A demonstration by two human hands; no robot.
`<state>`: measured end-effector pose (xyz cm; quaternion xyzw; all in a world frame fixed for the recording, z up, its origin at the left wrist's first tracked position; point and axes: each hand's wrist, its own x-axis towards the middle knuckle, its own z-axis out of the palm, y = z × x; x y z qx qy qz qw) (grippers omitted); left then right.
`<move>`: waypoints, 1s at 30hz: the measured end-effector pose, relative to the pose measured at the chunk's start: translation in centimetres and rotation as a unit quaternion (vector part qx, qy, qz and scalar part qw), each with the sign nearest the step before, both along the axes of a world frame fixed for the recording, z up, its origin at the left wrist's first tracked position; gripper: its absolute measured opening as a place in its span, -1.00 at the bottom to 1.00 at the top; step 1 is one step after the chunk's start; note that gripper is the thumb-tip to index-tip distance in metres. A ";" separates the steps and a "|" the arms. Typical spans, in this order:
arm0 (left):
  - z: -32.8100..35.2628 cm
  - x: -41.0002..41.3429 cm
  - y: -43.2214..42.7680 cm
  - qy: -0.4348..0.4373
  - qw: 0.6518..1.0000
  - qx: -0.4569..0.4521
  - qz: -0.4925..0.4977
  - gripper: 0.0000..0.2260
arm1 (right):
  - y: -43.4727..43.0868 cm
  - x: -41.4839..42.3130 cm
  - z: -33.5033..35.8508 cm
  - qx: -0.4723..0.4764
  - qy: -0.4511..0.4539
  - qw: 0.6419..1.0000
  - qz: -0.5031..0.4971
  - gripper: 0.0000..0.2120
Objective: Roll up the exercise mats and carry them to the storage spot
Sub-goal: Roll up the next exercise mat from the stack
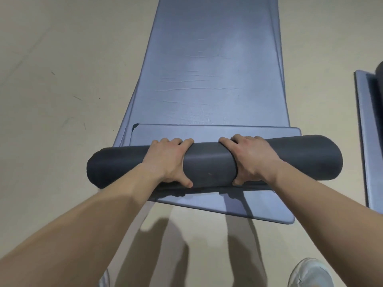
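Head view, rolled mat (209, 162): a dark grey roll is lying crosswise in front of the person, over the near end of the flat mats, both hands gripping it near its middle.
Left hand (167, 160): it is grasping the roll from above, its fingers (176, 141) curling over the far side and the thumb pressing the near side.
Right hand (250, 160): it is clasping the roll just beside the left hand in the same way, fingers wrapped over the top.
Free end (248, 206): a blue flap is sticking out from under the roll toward the person; I cannot tell whether it is touching the floor.
Flat mats (207, 69): blue mats are lying stacked lengthwise on the floor (62, 79), stretching away from the roll.
Right edge: another blue mat (364, 141) is lying there, well apart, with a dark roll (379, 79) partly showing on it.
Bottom right: a white shoe (310, 272) is standing on the floor.
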<state>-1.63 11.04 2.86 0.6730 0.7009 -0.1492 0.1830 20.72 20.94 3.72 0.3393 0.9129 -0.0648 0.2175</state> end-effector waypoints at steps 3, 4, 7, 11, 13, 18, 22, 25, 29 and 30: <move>0.1 0.7 -3.2 -0.037 0.998 -0.055 0.007 0.09 | -2.4 1.0 0.4 -0.049 -0.012 0.999 0.001 0.07; 0.1 0.6 -3.4 -0.047 0.997 -0.064 0.010 0.11 | -3.3 1.3 0.4 -0.043 -0.003 0.999 -0.005 0.08; 0.3 -0.1 -2.3 -0.086 0.990 -0.101 0.039 0.17 | -6.5 1.8 -0.1 0.028 0.034 0.998 -0.048 0.19; 0.7 -0.8 -1.1 -0.081 0.992 -0.082 0.044 0.15 | -8.7 3.1 -2.1 0.063 0.037 0.996 -0.044 0.44; 1.0 -0.7 -2.7 -0.040 0.998 0.023 0.031 0.05 | -6.5 2.5 -2.2 0.053 0.036 0.997 -0.044 0.47; -0.6 -1.0 -3.2 0.033 0.999 0.032 0.010 0.24 | 0.2 -1.2 -0.2 -0.003 0.010 1.000 -0.024 0.38; -0.4 -2.0 0.2 0.024 1.000 0.015 -0.001 0.21 | -1.7 1.5 -1.4 0.078 0.073 0.991 -0.086 0.13; -0.3 -1.1 -0.5 0.053 0.998 0.027 -0.003 0.20 | -4.8 3.5 -3.7 0.158 0.124 0.974 -0.107 -0.02; 0.1 3.2 -2.3 0.046 0.996 0.013 0.073 0.11 | -3.1 4.6 -2.7 0.164 0.044 0.985 -0.041 -0.17; 0.0 4.7 -2.7 0.026 0.994 0.010 0.107 0.09 | -2.3 5.2 -2.0 0.170 0.019 0.984 -0.044 -0.22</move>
